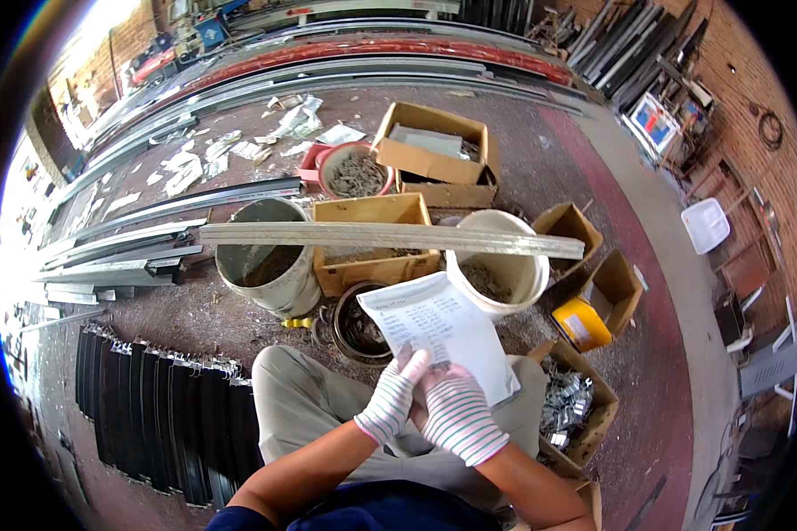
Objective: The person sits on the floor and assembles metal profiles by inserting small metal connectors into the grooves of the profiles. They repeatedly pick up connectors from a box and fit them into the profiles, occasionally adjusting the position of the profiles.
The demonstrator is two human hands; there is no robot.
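My left hand (391, 398) and my right hand (459, 416), both in white gloves with thin coloured stripes, come together above my lap. A handwritten white sheet of paper (456, 332) spreads out just beyond them, tilted, its lower edge partly behind my fingers. My left thumb and fingers close on the sheet's lower left part. The fingers of my right hand are curled beside them, over the lower edge; whatever they grip is hidden. A long pale metal bar (372, 234) lies across the white bucket (540, 288), the wooden box (345, 211) and the grey bucket (301, 292).
Black strips (164, 416) lie in a row at left. By my right leg, a cardboard box (602, 411) holds shiny metal pieces. A yellow container (583, 323), a round dark pan (350, 341) and an open carton (429, 168) surround the buckets. Long metal profiles (133, 217) stretch along the floor.
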